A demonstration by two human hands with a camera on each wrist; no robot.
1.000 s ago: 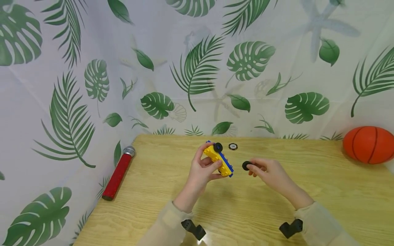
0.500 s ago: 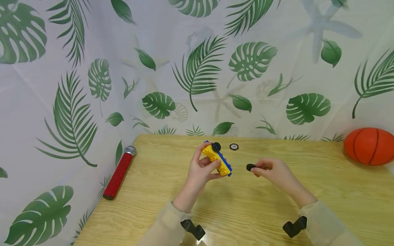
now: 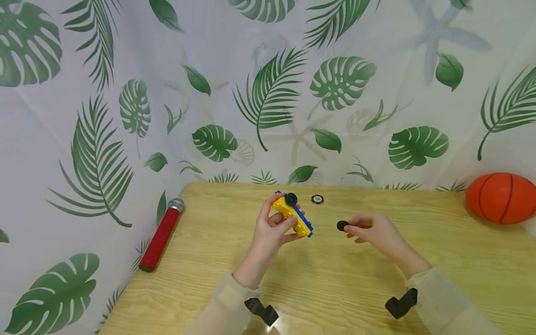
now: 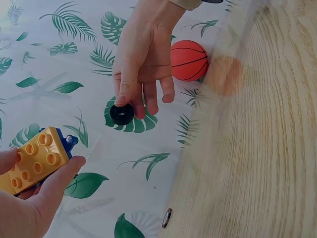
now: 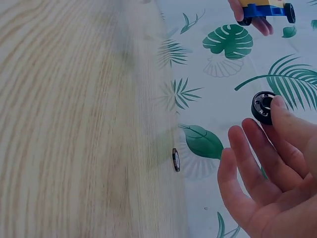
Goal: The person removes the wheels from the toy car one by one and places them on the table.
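My left hand (image 3: 268, 232) grips a toy car (image 3: 291, 215) with a yellow studded brick body and a blue base, tilted above the table. One black wheel (image 3: 291, 199) shows at its upper end in the head view. Round studs on the yellow body (image 4: 37, 161) face the left wrist camera. To the right, my right hand (image 3: 378, 232) pinches a loose black toy wheel (image 5: 263, 107) between thumb and forefinger, apart from the car. The right wrist view shows the wheel's hollow side, with the other fingers (image 5: 247, 171) spread below it.
A black-rimmed poker chip (image 3: 318, 199) lies near the table's back edge. At the left edge is a red microphone (image 3: 162, 235) with a silver head. An orange basketball (image 3: 501, 197) rests at the far right. A leaf-print cloth (image 3: 268, 93) hangs behind the wooden table (image 3: 335, 288).
My right hand has drawn slightly to the right with the wheel, away from the car. The left hand and car have shifted a little to the left.
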